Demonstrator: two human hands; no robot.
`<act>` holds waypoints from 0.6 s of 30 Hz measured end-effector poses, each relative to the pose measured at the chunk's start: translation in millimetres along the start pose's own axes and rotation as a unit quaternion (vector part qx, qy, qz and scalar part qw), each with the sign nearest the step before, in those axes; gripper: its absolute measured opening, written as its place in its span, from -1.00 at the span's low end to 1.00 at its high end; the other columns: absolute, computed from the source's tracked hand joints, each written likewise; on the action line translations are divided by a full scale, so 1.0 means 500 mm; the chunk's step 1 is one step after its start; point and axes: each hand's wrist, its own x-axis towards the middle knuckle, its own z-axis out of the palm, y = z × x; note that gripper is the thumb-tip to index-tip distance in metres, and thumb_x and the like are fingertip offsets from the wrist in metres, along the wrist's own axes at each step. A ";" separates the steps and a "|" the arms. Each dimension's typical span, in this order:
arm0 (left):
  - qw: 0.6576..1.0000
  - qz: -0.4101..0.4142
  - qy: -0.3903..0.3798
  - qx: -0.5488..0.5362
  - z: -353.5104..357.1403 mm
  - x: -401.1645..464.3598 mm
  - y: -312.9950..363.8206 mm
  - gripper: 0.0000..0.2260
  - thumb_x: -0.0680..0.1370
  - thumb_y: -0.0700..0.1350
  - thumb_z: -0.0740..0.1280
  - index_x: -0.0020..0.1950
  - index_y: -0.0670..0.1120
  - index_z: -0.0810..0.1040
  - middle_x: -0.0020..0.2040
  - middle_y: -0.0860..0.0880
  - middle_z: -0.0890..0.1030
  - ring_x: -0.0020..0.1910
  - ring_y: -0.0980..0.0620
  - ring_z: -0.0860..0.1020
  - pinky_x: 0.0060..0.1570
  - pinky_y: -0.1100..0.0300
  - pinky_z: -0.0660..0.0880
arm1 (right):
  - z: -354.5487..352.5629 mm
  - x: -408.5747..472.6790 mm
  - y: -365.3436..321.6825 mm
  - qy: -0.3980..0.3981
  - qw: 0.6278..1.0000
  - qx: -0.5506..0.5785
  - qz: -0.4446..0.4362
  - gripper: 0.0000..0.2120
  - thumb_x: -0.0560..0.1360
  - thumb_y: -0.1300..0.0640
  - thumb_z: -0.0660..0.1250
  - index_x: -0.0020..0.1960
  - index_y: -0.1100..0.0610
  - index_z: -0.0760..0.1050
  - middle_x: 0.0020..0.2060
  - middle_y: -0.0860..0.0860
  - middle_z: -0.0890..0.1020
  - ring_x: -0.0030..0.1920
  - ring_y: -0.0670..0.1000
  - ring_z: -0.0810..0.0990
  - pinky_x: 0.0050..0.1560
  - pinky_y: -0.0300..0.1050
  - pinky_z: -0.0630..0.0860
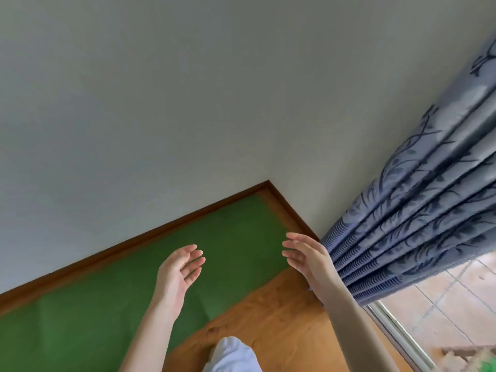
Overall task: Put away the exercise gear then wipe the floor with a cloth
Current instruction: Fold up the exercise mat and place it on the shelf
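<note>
Nearest the camera, at the bottom edge, I see a white fabric-covered shape (232, 354), probably a knee or foot; I cannot tell which. Beyond it, the left hand (178, 272) is raised palm-up with fingers relaxed, slightly curled and close together, holding nothing. The right hand (306, 255) is extended edge-on, fingers straight and loosely together, also holding nothing. Both hang above the floor, apart from each other.

The task item in view is the flat green exercise mat (134, 285), lying on the brown wooden floor (281, 312) along the dark wood skirting board (150, 229) of the left wall, its far end reaching the corner. No cloth is visible.

Risk assessment, as I judge it:
- The mat sits tight against the skirting, so an edge may be hard to lift; fingers could slip.
- The blue patterned curtain (418, 210) hangs just beside the right hand and could snag during rolling.
- A loose roll may spring open.
</note>
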 end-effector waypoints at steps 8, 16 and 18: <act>0.999 0.001 0.043 -0.006 0.004 0.115 0.005 -0.86 0.57 -0.24 0.19 -0.01 -0.16 0.54 -0.08 -0.11 0.61 -0.09 -0.06 0.59 -0.07 0.11 0.48 | 0.055 0.142 -0.009 -0.048 0.998 -0.001 0.046 -0.79 0.58 0.34 0.15 0.04 0.23 0.55 -0.16 0.12 0.63 -0.19 0.06 0.59 -0.17 -0.16 0.52; 0.996 -0.011 0.089 0.023 0.011 0.233 -0.032 -0.84 0.58 -0.29 0.16 -0.01 -0.17 0.54 -0.11 -0.12 0.61 -0.11 -0.07 0.58 -0.06 0.12 0.49 | 0.075 0.314 0.025 -0.052 0.990 -0.004 0.128 -0.79 0.59 0.34 0.12 0.06 0.23 0.53 -0.16 0.12 0.61 -0.18 0.06 0.58 -0.13 -0.13 0.50; 0.994 -0.015 0.110 0.023 0.012 0.268 -0.045 -0.83 0.58 -0.31 0.15 -0.01 -0.17 0.54 -0.10 -0.12 0.61 -0.11 -0.06 0.59 -0.07 0.13 0.49 | 0.090 0.370 0.032 -0.064 0.986 -0.018 0.151 -0.78 0.58 0.35 0.12 0.03 0.23 0.53 -0.17 0.12 0.61 -0.20 0.05 0.57 -0.15 -0.14 0.50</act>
